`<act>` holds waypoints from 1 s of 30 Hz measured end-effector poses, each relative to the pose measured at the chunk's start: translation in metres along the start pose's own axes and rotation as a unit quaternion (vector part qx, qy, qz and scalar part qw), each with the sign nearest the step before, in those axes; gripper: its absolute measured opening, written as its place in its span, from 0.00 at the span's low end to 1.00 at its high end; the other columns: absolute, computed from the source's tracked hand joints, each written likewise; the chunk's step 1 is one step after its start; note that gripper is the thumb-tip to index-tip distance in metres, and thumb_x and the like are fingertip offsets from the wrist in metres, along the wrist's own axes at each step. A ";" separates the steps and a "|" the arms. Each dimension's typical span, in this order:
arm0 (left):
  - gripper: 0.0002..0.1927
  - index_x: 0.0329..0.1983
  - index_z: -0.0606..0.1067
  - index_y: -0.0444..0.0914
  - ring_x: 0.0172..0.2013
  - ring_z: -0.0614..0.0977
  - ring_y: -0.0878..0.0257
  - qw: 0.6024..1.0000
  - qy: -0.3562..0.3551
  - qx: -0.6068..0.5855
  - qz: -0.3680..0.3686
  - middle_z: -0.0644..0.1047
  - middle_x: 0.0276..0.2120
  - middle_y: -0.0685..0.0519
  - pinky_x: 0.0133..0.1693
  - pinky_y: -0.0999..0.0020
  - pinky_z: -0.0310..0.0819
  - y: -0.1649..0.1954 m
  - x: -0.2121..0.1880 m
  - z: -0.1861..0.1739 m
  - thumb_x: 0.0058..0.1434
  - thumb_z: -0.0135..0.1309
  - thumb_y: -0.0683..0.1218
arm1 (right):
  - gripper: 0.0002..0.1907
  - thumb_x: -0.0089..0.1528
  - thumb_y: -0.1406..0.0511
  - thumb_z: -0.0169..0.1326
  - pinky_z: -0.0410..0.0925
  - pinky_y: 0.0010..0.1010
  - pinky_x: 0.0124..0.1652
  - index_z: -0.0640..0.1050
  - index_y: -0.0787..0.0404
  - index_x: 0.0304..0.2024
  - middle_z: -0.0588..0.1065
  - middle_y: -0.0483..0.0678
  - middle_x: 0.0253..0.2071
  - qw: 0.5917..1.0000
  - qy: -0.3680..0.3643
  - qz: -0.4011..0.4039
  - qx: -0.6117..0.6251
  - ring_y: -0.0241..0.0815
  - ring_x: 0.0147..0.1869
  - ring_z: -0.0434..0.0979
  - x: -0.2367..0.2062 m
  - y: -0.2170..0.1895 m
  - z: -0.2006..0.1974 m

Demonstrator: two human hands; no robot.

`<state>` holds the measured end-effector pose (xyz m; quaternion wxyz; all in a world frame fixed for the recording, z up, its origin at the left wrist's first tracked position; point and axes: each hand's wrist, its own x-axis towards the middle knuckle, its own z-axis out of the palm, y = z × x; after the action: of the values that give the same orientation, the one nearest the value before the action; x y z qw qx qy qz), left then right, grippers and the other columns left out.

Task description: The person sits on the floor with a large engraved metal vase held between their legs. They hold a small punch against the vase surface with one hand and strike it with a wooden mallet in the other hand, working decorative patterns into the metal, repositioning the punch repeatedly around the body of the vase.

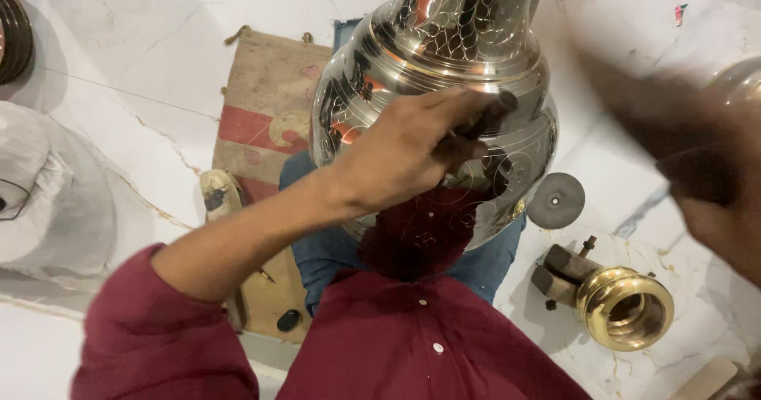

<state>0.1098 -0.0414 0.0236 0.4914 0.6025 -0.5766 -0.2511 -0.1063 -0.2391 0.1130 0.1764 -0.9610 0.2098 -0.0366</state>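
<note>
Left hand [404,158] pressed against engraved metal vase [444,75], grip pinching a small dark tool [487,118]. Right hand [713,178] blurred beside vase; grip impossible to tell. Brass ring [626,309] on floor.

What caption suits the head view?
Left hand rests on an engraved metal vase; blurred right hand beside it.

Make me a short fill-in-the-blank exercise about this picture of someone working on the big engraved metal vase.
1. The left hand rests on the engraved silver-coloured ____, which stands in the person's lap.
2. The right hand is too ____ to show what it holds.
3. The small ring-shaped piece on the floor at the lower right is ____ in colour.
4. The person's sleeve is ____ in colour.

Missing words: vase; blurred; gold; maroon
</note>
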 end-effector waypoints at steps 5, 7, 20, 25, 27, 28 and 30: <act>0.20 0.62 0.68 0.34 0.35 0.84 0.60 0.983 0.124 -0.023 -0.137 0.78 0.41 0.49 0.37 0.64 0.81 0.024 -0.023 0.013 0.69 0.58 0.42 | 0.22 0.66 0.70 0.57 0.74 0.31 0.41 0.72 0.55 0.63 0.78 0.54 0.40 0.986 -0.040 -0.127 -0.097 0.43 0.40 0.79 0.053 -0.017 -0.017; 0.16 0.57 0.70 0.34 0.39 0.82 0.56 0.972 0.201 0.078 -0.090 0.77 0.41 0.47 0.42 0.61 0.78 0.027 -0.028 0.020 0.70 0.61 0.42 | 0.23 0.67 0.69 0.56 0.73 0.31 0.40 0.72 0.53 0.65 0.78 0.54 0.39 0.971 -0.077 -0.138 -0.182 0.43 0.39 0.78 0.065 -0.024 -0.025; 0.12 0.52 0.69 0.34 0.39 0.84 0.60 0.932 0.328 0.034 -0.152 0.77 0.39 0.46 0.42 0.65 0.79 0.037 -0.040 0.049 0.71 0.59 0.40 | 0.23 0.66 0.79 0.55 0.74 0.36 0.44 0.75 0.63 0.63 0.78 0.61 0.46 0.961 -0.042 -0.272 -0.026 0.50 0.43 0.82 0.085 -0.071 -0.038; 0.12 0.53 0.66 0.35 0.38 0.84 0.64 0.906 0.372 -0.077 -0.186 0.81 0.37 0.50 0.42 0.68 0.79 0.035 -0.037 0.058 0.73 0.56 0.40 | 0.23 0.65 0.80 0.55 0.74 0.36 0.43 0.74 0.61 0.62 0.78 0.60 0.45 0.963 -0.042 -0.265 -0.032 0.51 0.44 0.82 0.079 -0.049 -0.030; 0.14 0.54 0.65 0.34 0.38 0.83 0.64 0.906 0.382 -0.055 -0.175 0.79 0.37 0.49 0.43 0.68 0.79 0.035 -0.035 0.063 0.73 0.57 0.40 | 0.24 0.64 0.80 0.56 0.74 0.36 0.43 0.74 0.61 0.61 0.78 0.60 0.45 0.968 -0.041 -0.247 -0.001 0.51 0.45 0.82 0.079 -0.041 -0.025; 0.14 0.54 0.65 0.34 0.38 0.82 0.63 0.906 0.386 -0.042 -0.168 0.78 0.37 0.49 0.43 0.68 0.78 0.034 -0.035 0.064 0.73 0.58 0.40 | 0.24 0.64 0.80 0.56 0.74 0.36 0.43 0.74 0.60 0.61 0.78 0.60 0.45 0.972 -0.036 -0.231 0.015 0.51 0.45 0.82 0.080 -0.039 -0.023; 0.15 0.55 0.65 0.34 0.38 0.82 0.63 0.902 0.387 -0.070 -0.178 0.78 0.37 0.49 0.42 0.69 0.78 0.034 -0.035 0.066 0.73 0.57 0.40 | 0.24 0.64 0.80 0.56 0.74 0.35 0.43 0.73 0.60 0.61 0.79 0.59 0.45 0.984 -0.036 -0.158 0.073 0.51 0.45 0.83 0.084 -0.040 -0.022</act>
<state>0.0299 -0.0235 0.0184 0.6636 0.7090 -0.2055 -0.1214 -0.0174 -0.2473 0.1475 0.2454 -0.9673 0.0455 -0.0444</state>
